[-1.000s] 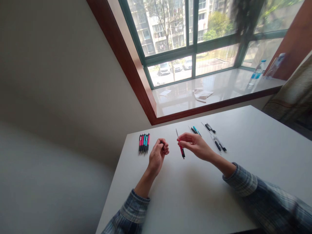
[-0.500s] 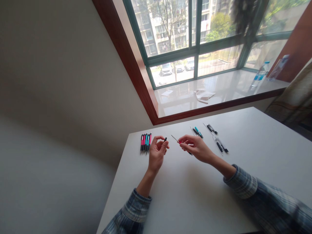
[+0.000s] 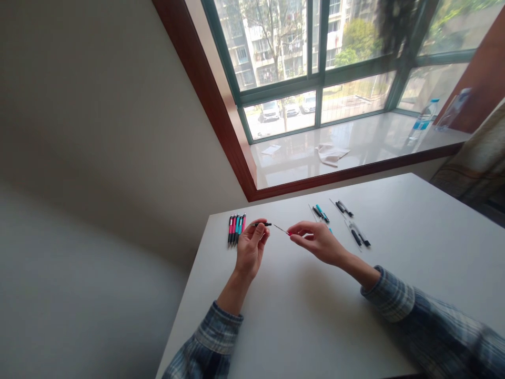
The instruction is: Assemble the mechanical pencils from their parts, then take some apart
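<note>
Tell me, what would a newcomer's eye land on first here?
Probably the bright window above the table. Next, over the table, the left hand holds a black piece, while the right hand pinches a pink piece whose thin rod points toward it. Just left of the left hand lies a neat row of pink and teal pens.

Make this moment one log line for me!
Left hand: holds short black pen grip; right hand: holds red pen barrel, thin grey refill protruding; refill tip: close to grip
</note>
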Available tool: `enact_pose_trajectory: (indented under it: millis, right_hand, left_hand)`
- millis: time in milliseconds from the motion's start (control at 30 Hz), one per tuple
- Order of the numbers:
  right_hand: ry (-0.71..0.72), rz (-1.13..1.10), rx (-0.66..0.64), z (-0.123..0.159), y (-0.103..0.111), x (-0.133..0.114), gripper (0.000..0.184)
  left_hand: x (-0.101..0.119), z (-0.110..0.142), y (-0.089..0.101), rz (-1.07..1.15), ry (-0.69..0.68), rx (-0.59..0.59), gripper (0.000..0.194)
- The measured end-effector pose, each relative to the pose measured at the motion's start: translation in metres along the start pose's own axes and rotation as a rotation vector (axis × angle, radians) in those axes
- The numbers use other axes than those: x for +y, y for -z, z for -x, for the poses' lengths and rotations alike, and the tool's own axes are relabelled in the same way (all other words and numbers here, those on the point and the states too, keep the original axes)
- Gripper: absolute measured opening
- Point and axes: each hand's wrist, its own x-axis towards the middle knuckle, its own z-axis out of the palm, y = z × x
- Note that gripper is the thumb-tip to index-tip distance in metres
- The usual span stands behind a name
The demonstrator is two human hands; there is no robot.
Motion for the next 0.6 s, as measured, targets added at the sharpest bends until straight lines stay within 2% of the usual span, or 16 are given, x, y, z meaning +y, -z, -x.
enact_pose_trajectory:
  millis: [600]
  right_hand:
    - [0.037, 0.038, -0.021, 0.0018, -0.0007, -0.0019, 0.024]
  left_hand:
    - [-0.0035, 0.0027, -0.001, -0.086, -0.025, -0.06, 0.032]
